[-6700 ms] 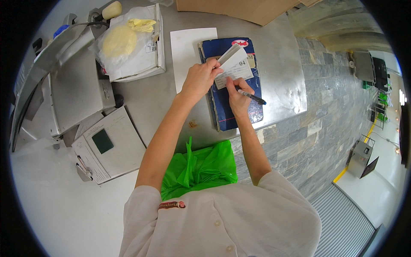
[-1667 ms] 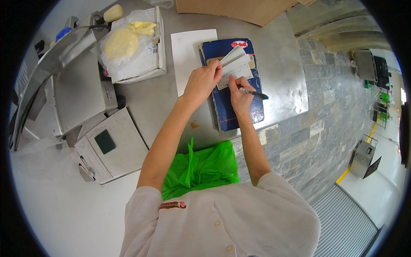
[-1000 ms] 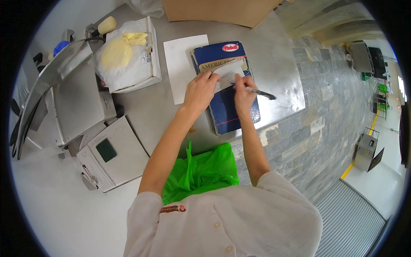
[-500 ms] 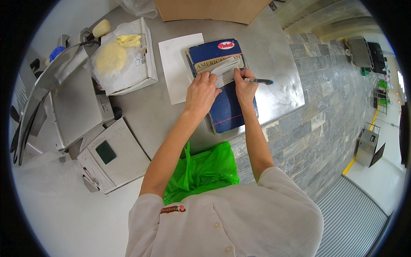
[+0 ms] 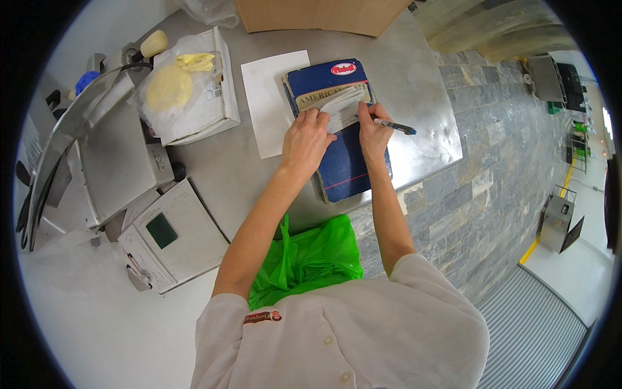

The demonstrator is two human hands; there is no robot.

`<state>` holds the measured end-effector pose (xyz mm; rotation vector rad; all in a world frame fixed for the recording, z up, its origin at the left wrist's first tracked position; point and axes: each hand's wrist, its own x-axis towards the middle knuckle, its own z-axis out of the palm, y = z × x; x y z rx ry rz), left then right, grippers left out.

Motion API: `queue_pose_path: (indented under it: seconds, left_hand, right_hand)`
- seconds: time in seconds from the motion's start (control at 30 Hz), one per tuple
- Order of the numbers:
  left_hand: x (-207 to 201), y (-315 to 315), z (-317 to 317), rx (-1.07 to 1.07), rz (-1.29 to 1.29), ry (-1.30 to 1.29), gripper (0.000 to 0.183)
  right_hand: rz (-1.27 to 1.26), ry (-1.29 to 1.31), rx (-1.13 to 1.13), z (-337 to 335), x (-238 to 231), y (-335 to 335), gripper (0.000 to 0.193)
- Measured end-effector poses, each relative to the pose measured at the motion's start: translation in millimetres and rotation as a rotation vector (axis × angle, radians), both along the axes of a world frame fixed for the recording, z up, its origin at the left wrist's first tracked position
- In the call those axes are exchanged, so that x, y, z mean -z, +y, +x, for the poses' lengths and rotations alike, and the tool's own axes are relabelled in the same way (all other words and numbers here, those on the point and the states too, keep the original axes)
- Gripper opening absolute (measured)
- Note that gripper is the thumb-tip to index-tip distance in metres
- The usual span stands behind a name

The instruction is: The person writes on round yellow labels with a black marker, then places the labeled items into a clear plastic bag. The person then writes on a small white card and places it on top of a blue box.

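A worn dark blue hardcover book (image 5: pixel 350 159) lies on the metal table, with a small pad of white slips (image 5: pixel 343 111) on top of it. My left hand (image 5: pixel 306 139) is closed on the pad's left side, fingers curled over its lifted upper sheets. In my right hand (image 5: pixel 374 134) a dark pen (image 5: pixel 400 127) is gripped, its rear end sticking out to the right. The pen's tip is by the pad's right part, mostly hidden by my fingers. Under the book's left edge is a blank white sheet (image 5: pixel 267 104).
A metal slicing machine (image 5: pixel 116 162) stands at the left. Beside it, a white box (image 5: pixel 223 97) carries plastic film and a yellow round slab (image 5: pixel 168 87). A clipboard (image 5: pixel 188 240) lies nearer me. A cardboard box (image 5: pixel 317 16) is at the back, a green plastic bag (image 5: pixel 311 259) below the table edge.
My right hand has shifted slightly to the right, and the pen has tilted, its rear end now lower. My left hand stays on the pad.
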<state>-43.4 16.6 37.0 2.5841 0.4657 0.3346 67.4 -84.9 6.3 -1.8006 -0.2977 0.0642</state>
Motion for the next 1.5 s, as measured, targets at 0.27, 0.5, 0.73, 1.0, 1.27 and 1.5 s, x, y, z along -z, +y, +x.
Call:
queue_pose_path:
  seconds: [0.27, 0.5, 0.73, 1.0, 1.27, 1.5]
  left_hand:
    - [-1.2, 0.8, 0.1, 0.003, -0.008, 0.016, 0.035]
    - [0.0, 0.8, 0.4, -0.001, -0.006, 0.004, 0.033]
    - [-1.2, 1.4, 0.2, -0.001, -0.02, 0.019, 0.033]
    - [-0.4, 2.3, -0.3, 0.01, -0.026, 0.01, 0.031]
    - [-3.0, 4.0, -0.7, 0.019, -0.029, 0.019, 0.028]
    - [-3.4, 5.1, 0.2, 0.04, -0.001, 0.047, 0.023]
  right_hand:
    - [0.018, -0.01, -0.001, 1.2, -0.4, -0.4, 0.028]
    - [-0.018, -0.007, -0.06, 4.4, -1.4, -4.3, 0.027]
    - [-0.071, -0.068, -0.021, 6.6, 2.1, -2.9, 0.026]
    - [-0.09, -0.172, 0.032, 5.7, 4.0, -0.2, 0.026]
    - [-0.074, -0.179, 0.018, 5.5, 3.1, -1.3, 0.028]
    - [0.009, -0.02, 0.073, 9.5, 1.1, -2.4, 0.029]
